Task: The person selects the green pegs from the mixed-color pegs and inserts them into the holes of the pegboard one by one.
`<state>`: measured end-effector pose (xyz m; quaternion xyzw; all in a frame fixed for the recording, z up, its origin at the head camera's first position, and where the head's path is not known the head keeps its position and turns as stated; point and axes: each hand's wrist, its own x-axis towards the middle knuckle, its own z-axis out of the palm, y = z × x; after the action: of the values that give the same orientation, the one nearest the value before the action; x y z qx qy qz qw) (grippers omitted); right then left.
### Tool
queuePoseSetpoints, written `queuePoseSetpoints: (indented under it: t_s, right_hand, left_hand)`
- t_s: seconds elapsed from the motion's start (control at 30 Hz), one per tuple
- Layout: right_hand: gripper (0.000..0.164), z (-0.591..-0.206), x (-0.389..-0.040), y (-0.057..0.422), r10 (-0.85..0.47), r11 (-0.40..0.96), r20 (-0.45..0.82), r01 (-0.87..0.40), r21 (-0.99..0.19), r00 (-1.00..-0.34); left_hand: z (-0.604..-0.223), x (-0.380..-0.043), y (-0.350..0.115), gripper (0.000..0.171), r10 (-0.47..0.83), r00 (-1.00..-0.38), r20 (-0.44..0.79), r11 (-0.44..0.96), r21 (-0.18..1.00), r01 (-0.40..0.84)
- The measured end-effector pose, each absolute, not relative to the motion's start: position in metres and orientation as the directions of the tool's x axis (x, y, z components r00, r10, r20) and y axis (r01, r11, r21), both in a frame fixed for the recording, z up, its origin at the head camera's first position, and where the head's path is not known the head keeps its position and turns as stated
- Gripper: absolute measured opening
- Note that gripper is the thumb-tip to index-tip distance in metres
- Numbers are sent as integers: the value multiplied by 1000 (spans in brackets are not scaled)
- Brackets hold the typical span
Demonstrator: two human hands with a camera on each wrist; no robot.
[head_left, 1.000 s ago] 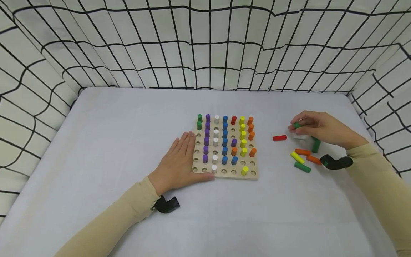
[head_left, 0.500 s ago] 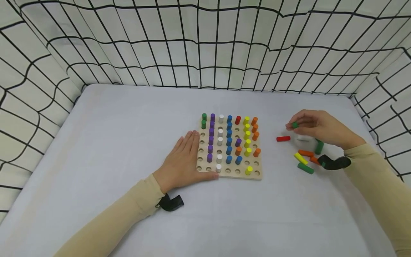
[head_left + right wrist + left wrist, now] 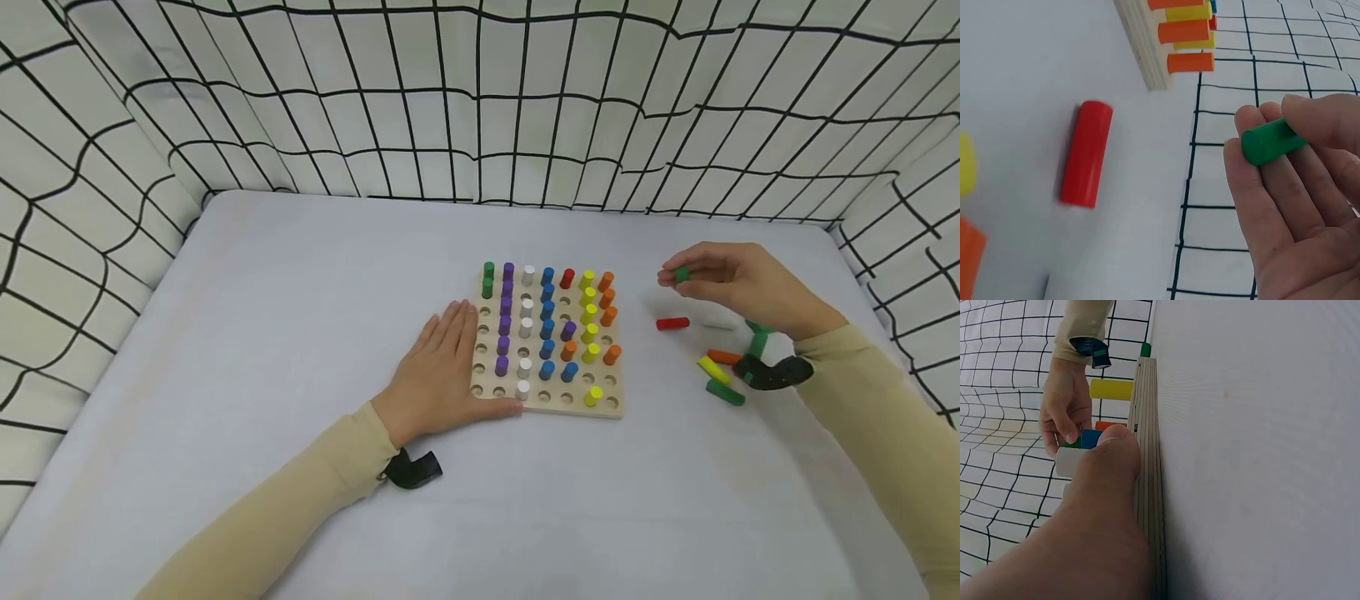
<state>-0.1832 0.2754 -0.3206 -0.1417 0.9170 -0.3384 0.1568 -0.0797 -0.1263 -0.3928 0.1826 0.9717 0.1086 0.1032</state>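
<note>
The right hand (image 3: 738, 283) is hovering above the table (image 3: 300, 333), off to the right of the wooden pegboard (image 3: 551, 346), and it is pinching a short green peg (image 3: 681, 274) between the thumb and the fingertips; the right wrist view is showing the same green peg (image 3: 1270, 141) lying across the fingers (image 3: 1285, 200) with its round end pointing out toward the board. The peg is sitting in the air, clear of the table and apart from the board's right edge. The left hand (image 3: 442, 375) is lying flat and relaxed, palm down, on the table against the pegboard's left side, its fingers stretched out and grasping nothing, with the thumb resting along the board's near corner; in the left wrist view that thumb (image 3: 1110, 469) is pressing against the edge of the board (image 3: 1147, 487). The board is carrying upright pegs in columns of colour: green, purple, white, blue, a single red one at the far row, yellow and orange, with several holes showing bare along the near rows. Loose pegs are lying on the table under and near the right hand: a red peg (image 3: 672, 323) just below the held one, a white peg (image 3: 718, 323) beside it, then a yellow peg (image 3: 713, 368), an orange peg (image 3: 724, 357) and a green peg (image 3: 724, 392) closer to the wrist. A grid-patterned cloth (image 3: 480, 100) is hanging around the table.
</note>
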Motion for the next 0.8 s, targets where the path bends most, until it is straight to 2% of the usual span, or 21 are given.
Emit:
queuePoseSetpoints:
  t_s: [0.8]
  right_hand:
    - [25,-299,-185,200,-488,578,-98,-238,-781,-867]
  left_hand:
    - [-393,-80,-126,137,381,-911,-157,907,254,335]
